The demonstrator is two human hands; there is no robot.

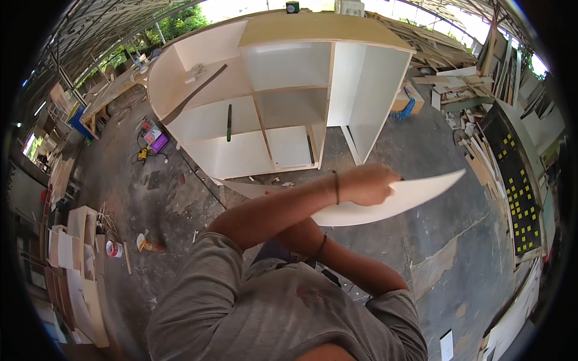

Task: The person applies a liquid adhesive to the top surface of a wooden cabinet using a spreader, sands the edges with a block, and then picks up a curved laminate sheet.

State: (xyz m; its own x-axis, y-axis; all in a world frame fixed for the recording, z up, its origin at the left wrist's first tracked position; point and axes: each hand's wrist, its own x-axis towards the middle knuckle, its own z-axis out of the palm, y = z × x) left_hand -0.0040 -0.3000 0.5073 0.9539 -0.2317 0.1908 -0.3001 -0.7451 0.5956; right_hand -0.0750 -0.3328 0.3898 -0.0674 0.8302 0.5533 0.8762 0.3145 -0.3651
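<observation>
A thin, white, curved board (361, 207) spans in front of my body, its tapered tip pointing right. My left hand (370, 183) reaches across to the right, its fingers closed around the board's upper edge. Under the left forearm passes my right arm, and my right hand (295, 236) is near the board's left part; most of its fingers are hidden behind that forearm. Just beyond stands an unfinished cabinet (325, 27) with white-lined compartments. A long tool with a green handle (229, 129) and a curved dark strip (198, 90) lie on it.
A purple and grey machine (158, 141) sits on the floor left of the cabinet. A white bucket (113, 248) stands nearer on the left. Wood scraps (460, 90) pile up at the far right, near a black panel with yellow squares (512, 180). A blue coil (404, 108) lies beside the cabinet.
</observation>
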